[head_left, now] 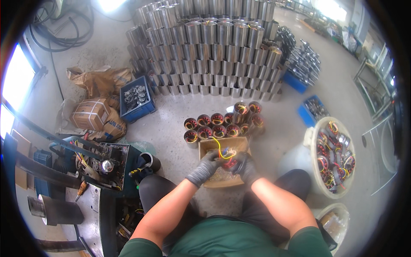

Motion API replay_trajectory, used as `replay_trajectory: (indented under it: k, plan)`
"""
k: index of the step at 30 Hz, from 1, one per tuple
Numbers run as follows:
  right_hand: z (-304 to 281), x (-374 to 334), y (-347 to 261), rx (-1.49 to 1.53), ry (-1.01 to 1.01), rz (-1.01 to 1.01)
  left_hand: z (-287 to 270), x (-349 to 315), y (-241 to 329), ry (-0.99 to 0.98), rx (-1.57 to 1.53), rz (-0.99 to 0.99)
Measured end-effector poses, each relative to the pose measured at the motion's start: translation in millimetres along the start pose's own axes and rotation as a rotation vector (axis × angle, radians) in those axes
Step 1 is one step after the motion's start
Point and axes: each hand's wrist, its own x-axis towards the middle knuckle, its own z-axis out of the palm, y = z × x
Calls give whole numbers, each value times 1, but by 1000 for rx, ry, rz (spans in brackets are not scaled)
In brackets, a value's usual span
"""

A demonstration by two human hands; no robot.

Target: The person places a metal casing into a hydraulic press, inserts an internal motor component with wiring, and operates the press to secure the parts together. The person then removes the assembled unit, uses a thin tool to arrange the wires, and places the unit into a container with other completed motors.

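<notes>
- Holding, in the head view, a round red-wound coil part with yellow wires (230, 163) over an open brown cardboard box (223, 183), my grey-gloved left hand (204, 168) and right hand (247, 168) curled around its opposite sides.
- Short metal cylinders with red windings (218, 130) stand just beyond the box.
- Shiny steel tubes (203, 67) rise stacked behind them.

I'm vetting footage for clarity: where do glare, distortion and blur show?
Head view throughout: bright white left window, blown out; stacked silver metal cylinders, catching highlights; translucent white round barrel, apparently leaning through fisheye distortion; corners black; gray-gloved hands readable; round red part with yellow wires between them looks slightly soft.
</notes>
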Motion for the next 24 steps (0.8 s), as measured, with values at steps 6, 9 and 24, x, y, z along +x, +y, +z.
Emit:
replay_trajectory:
  k: [6, 9, 24]
  plan:
    - [-2, 6, 12, 113, -18, -78, 1, -7, 7, 42, -191, -16]
    - [-20, 21, 22, 117, 11, -110, 4, -6, 7, 45, -357, -52]
    - [-10, 20, 31, -226, 103, -26, 0, 0, -2, 148, -117, 39]
